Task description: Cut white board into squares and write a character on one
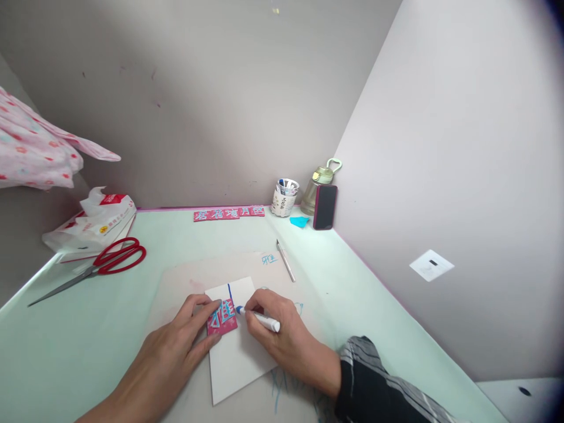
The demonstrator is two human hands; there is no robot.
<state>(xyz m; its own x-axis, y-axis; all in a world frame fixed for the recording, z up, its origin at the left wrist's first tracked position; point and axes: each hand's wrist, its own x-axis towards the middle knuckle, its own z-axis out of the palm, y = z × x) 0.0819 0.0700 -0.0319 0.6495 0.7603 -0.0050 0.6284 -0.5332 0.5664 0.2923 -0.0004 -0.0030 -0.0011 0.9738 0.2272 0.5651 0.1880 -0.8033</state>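
Note:
My right hand [275,323] grips a white marker [267,322] with a blue tip, which points at the right edge of a small pink card [228,326]. A blue-outlined Chinese character covers that card. My left hand [185,335] pins the card down, with the thumb at its lower edge and the fingers at its upper left. Beneath lies a tilted white sheet [240,367], and a short dark blue line [230,291] runs up from the card. The sheet rests on a pale board [176,282] bearing blue scribbles.
A craft knife [286,261] lies behind my right hand; red-handled scissors [118,257] are at left near a tissue pack [94,223]. Along the back are pink character cards [229,214], a can of pens [284,202], a bottle [311,197], a phone [325,207] and a blue scrap [299,222].

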